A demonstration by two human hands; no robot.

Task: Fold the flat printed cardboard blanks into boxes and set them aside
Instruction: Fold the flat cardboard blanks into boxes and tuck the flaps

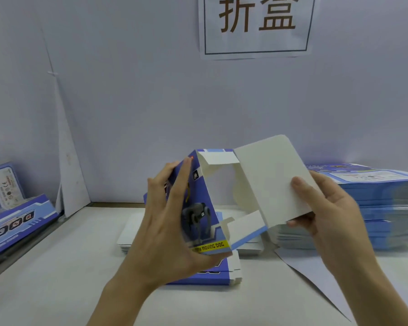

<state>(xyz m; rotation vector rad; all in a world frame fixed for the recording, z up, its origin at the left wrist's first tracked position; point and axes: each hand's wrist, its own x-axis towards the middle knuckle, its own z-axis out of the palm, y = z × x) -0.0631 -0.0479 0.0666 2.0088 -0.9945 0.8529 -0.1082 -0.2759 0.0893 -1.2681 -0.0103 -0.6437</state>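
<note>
A half-formed blue printed box point(204, 203) with a robot dog picture is held up above the table, its open end facing me. My left hand point(167, 222) grips its printed left side, fingers spread along the panel. My right hand point(325, 208) pinches the large white lid flap point(269, 177), thumb on its inner face. Small side flaps stick out at the top and bottom of the opening. A tall stack of flat blue blanks point(382, 208) lies at the right. More flat blanks point(212, 271) lie on the table under the box.
Folded blue boxes point(17, 222) lie and stand at the far left behind a table rail. White flat card pieces point(130, 234) sit mid-table. A grey-white wall with a printed sign point(257, 24) closes the back. A paper sheet point(316, 278) hangs over the table at the right.
</note>
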